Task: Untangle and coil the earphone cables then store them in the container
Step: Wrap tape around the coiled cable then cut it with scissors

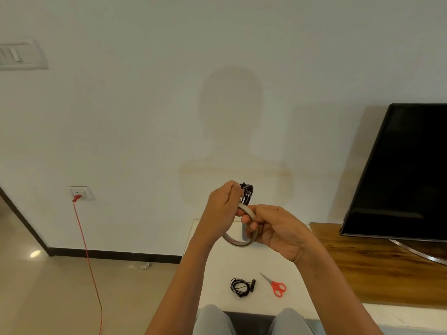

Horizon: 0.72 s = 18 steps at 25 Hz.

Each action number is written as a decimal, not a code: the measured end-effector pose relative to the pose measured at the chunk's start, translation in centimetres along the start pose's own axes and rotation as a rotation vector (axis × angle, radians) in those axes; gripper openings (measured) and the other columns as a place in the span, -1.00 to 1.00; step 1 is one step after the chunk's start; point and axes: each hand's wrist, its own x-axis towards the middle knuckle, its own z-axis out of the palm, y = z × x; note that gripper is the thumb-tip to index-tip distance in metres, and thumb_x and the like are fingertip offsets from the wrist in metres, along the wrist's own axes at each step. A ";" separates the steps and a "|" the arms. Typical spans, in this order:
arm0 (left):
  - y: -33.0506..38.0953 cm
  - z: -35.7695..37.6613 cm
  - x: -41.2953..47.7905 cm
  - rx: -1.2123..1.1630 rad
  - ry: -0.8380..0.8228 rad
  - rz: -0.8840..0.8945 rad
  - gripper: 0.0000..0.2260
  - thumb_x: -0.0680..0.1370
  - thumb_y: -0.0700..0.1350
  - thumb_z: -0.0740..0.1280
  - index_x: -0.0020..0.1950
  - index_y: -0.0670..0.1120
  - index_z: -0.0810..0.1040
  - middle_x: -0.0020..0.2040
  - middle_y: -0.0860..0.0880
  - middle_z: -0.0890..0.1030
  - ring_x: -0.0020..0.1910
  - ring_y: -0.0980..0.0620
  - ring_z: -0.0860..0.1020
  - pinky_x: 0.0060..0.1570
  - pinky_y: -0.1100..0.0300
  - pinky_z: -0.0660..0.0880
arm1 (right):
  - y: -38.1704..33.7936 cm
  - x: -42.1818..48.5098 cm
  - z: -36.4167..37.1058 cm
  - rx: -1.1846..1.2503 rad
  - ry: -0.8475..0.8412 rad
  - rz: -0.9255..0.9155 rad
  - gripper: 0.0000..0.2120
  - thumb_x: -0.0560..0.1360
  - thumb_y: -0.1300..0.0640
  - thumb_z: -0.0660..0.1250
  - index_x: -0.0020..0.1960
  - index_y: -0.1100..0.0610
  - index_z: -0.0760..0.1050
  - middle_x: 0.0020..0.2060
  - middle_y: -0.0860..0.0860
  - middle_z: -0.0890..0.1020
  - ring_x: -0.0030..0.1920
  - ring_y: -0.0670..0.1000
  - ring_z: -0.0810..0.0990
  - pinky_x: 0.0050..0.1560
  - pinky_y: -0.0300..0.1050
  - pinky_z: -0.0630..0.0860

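One white table [212, 274], scissors [275, 285] | left fingers [232, 191] clamp earphones [247, 193] | right fingers [251, 226], apparently tape roll [238, 243]

light: soft, even | 1 shadow [229, 112] (person's) on wall [121, 117] | edges: bowed, blurred

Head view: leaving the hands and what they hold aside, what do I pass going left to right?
Switch panel → wall socket → coiled earphones → scissors → TV.
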 end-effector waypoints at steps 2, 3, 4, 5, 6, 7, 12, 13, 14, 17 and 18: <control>-0.2 0.2 0.1 -0.102 0.090 -0.026 -0.68 0.64 -0.20 0.11 -0.33 -0.09 0.31 -0.44 0.06 0.31 -0.53 0.21 0.33 -0.45 0.37 0.28 | 0.1 0.0 -0.1 0.055 -0.041 -0.028 -0.65 0.52 0.41 0.05 -0.06 0.31 0.62 -0.34 0.07 0.61 -0.44 -0.10 0.47 -0.03 -0.07 0.43; -0.3 0.2 0.3 -0.133 0.131 -0.036 -0.67 0.64 -0.21 0.11 -0.34 -0.08 0.30 -0.44 0.07 0.30 -0.51 0.19 0.30 -0.44 0.32 0.27 | 0.1 0.0 -0.1 0.065 -0.047 -0.042 -0.65 0.53 0.40 0.06 -0.07 0.30 0.63 -0.33 0.08 0.62 -0.44 -0.09 0.48 -0.03 -0.07 0.43; -0.4 0.2 0.4 -0.154 0.170 -0.050 -0.67 0.63 -0.20 0.12 -0.34 -0.08 0.29 -0.45 0.08 0.29 -0.48 0.15 0.28 -0.42 0.27 0.26 | 0.1 0.1 -0.1 0.068 -0.043 -0.052 -0.65 0.53 0.38 0.08 -0.11 0.28 0.65 -0.33 0.09 0.62 -0.44 -0.09 0.48 -0.04 -0.07 0.44; -0.6 0.3 0.6 -0.174 0.204 -0.068 -0.67 0.63 -0.20 0.12 -0.35 -0.07 0.28 -0.45 0.09 0.28 -0.45 0.12 0.25 -0.40 0.21 0.25 | 0.0 0.1 -0.1 0.066 -0.033 -0.056 -0.66 0.53 0.36 0.11 -0.15 0.27 0.66 -0.33 0.09 0.61 -0.44 -0.08 0.48 -0.05 -0.07 0.45; -0.8 0.4 0.7 -0.193 0.230 -0.085 -0.67 0.62 -0.20 0.12 -0.35 -0.07 0.27 -0.45 0.08 0.27 -0.44 0.10 0.24 -0.40 0.18 0.24 | 0.0 0.1 -0.1 0.062 -0.021 -0.059 -0.67 0.53 0.33 0.14 -0.18 0.25 0.67 -0.33 0.10 0.61 -0.44 -0.08 0.48 -0.06 -0.08 0.46; -1.0 0.4 0.8 -0.207 0.248 -0.096 -0.68 0.62 -0.20 0.12 -0.35 -0.08 0.26 -0.46 0.08 0.27 -0.43 0.09 0.23 -0.39 0.15 0.24 | -0.1 0.1 -0.1 0.056 -0.016 -0.064 -0.68 0.53 0.33 0.14 -0.19 0.24 0.67 -0.34 0.09 0.61 -0.44 -0.08 0.48 -0.07 -0.08 0.46; -1.2 0.5 0.8 -0.260 0.298 -0.104 -0.72 0.61 -0.20 0.12 -0.31 -0.13 0.28 -0.45 0.04 0.26 -0.44 0.09 0.22 -0.36 0.08 0.24 | 0.2 0.0 0.1 0.089 -0.092 -0.102 -0.66 0.53 0.38 0.09 -0.11 0.25 0.65 -0.30 0.06 0.62 -0.40 -0.09 0.48 -0.10 -0.15 0.49; -1.2 0.4 0.8 -0.269 0.304 -0.103 -0.72 0.61 -0.20 0.12 -0.31 -0.13 0.28 -0.45 0.04 0.26 -0.44 0.08 0.22 -0.35 0.08 0.24 | 0.2 0.0 0.1 0.104 -0.100 -0.105 -0.69 0.52 0.36 0.12 -0.11 0.25 0.65 -0.30 0.06 0.62 -0.40 -0.10 0.48 -0.11 -0.15 0.49; -1.1 0.4 0.8 -0.279 0.310 -0.102 -0.72 0.61 -0.20 0.12 -0.31 -0.13 0.28 -0.44 0.03 0.26 -0.44 0.08 0.22 -0.35 0.08 0.24 | 0.2 0.0 0.1 0.121 -0.100 -0.105 -0.72 0.49 0.34 0.16 -0.14 0.24 0.66 -0.31 0.07 0.62 -0.41 -0.10 0.47 -0.10 -0.14 0.48; -0.9 0.5 0.8 -0.313 0.342 -0.121 -0.72 0.61 -0.20 0.12 -0.32 -0.11 0.29 -0.44 0.03 0.27 -0.42 0.08 0.23 -0.34 0.08 0.25 | 0.0 0.0 0.2 0.118 -0.092 -0.121 -0.68 0.51 0.35 0.13 -0.16 0.25 0.67 -0.33 0.07 0.61 -0.44 -0.10 0.46 -0.09 -0.12 0.46; -0.8 0.6 0.8 -0.340 0.358 -0.145 -0.72 0.61 -0.20 0.12 -0.32 -0.11 0.29 -0.44 0.02 0.27 -0.42 0.07 0.23 -0.35 0.09 0.26 | 0.0 0.1 0.2 0.107 -0.098 -0.135 -0.65 0.52 0.37 0.08 -0.13 0.26 0.65 -0.32 0.07 0.62 -0.44 -0.10 0.46 -0.10 -0.13 0.48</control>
